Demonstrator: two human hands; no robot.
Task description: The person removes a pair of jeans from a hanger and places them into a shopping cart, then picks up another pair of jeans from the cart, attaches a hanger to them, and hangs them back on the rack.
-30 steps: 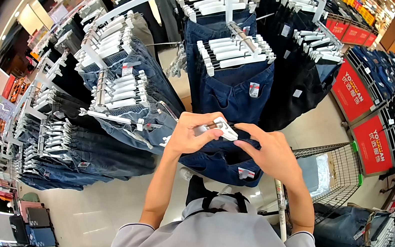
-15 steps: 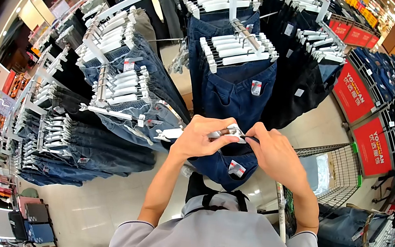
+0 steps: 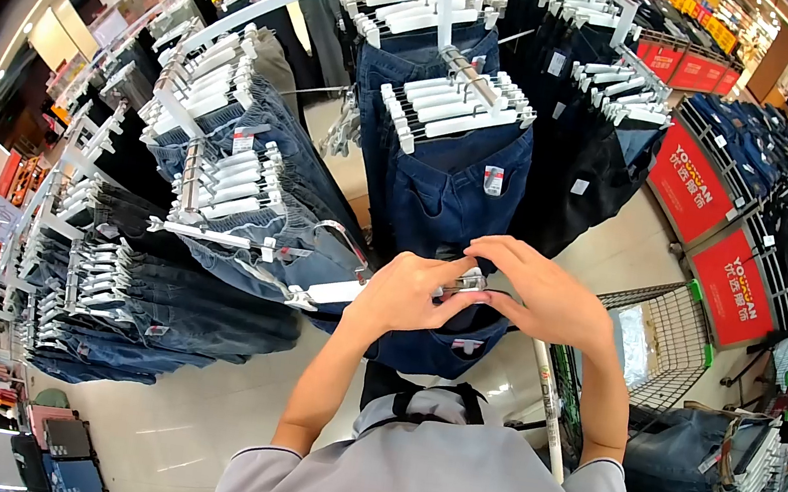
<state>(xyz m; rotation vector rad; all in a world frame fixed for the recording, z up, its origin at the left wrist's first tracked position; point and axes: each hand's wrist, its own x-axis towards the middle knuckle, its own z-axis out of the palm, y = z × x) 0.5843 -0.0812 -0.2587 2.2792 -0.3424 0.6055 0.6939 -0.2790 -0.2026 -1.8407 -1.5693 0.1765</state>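
At twelve o'clock, the left hand [image 3: 407, 293] clasps a white hanger [image 3: 335, 292] above dark jeans [image 3: 427, 353], while the right hand [image 3: 553, 294] curls in from three o'clock, bringing both to its end clip [image 3: 473, 281], though whether the right pinches it is hidden.

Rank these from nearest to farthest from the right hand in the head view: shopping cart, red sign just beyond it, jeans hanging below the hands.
From the right hand:
1. Jeans, just below the hands.
2. Shopping cart, to the right.
3. Red sign, right, beyond the cart.
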